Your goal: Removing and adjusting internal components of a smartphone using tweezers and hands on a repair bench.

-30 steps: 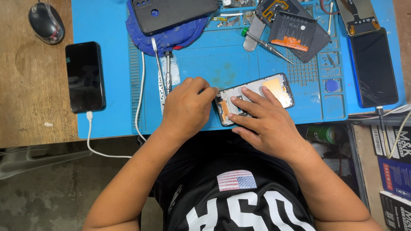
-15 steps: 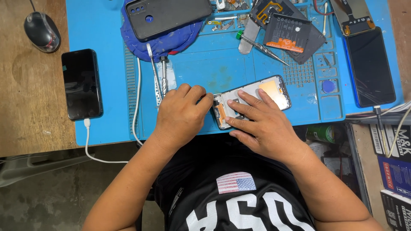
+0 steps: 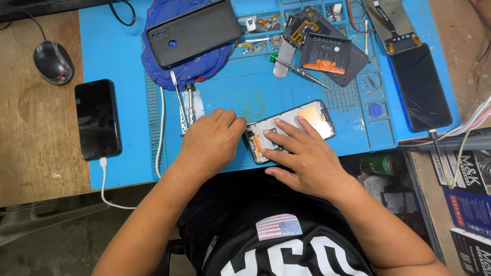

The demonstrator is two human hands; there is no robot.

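Blue matting (image 3: 117, 168) covers most of the wooden bench, littered with parts. At mid-frame lies the opened phone (image 3: 289, 130), its insides facing up. My right hand (image 3: 302, 156) lies flat on it with fingers spread, pinning it down. My left hand (image 3: 209, 145) is curled at the phone's left end, fingertips pinched narrow; whether they grip anything I cannot tell. I judge this a step of working on a part at that end. Next calls for a steady hold and small, careful fingertip pressure. Tweezers (image 3: 179, 99) lie just above my left hand, a screwdriver (image 3: 299, 69) at upper centre.
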